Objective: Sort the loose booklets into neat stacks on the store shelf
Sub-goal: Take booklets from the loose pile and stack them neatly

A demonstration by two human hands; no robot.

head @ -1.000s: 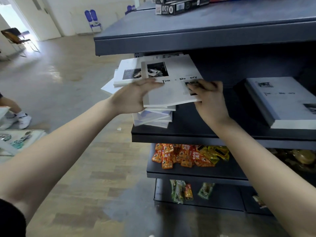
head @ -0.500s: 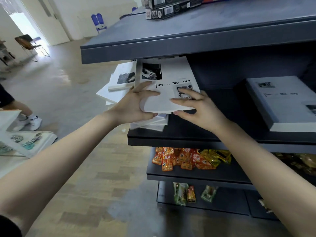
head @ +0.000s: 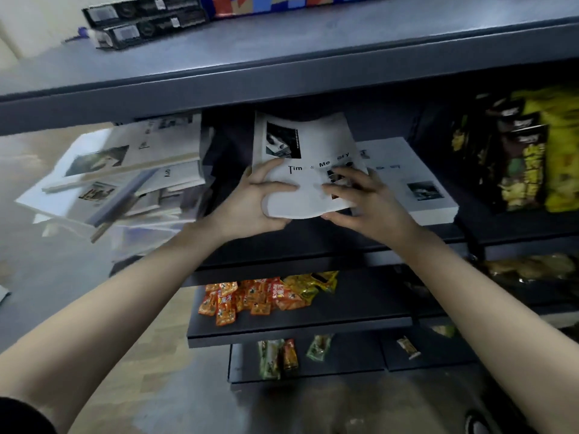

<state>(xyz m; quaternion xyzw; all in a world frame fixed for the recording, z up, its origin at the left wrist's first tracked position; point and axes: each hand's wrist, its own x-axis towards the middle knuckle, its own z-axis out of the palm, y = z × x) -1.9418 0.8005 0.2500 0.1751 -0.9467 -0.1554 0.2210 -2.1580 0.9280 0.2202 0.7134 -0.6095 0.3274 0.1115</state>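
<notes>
Holding one booklet beside the tidy stack

Left grip (head: pixel 253 198) and right grip (head: pixel 366 198) both pinch a booklet (head: pixel 310 145) above the shelf (head: pixel 282 245), between the messy pile (head: pixel 125 177) and the neat stack (head: pixel 419 183). The likely next move is squaring it onto that stack.

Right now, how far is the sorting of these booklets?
Done: one neat stack lies at the right of the shelf. In hand: left hand and right hand grip one booklet beside it. Left: the skewed pile at the left, hanging off the shelf edge.
</notes>
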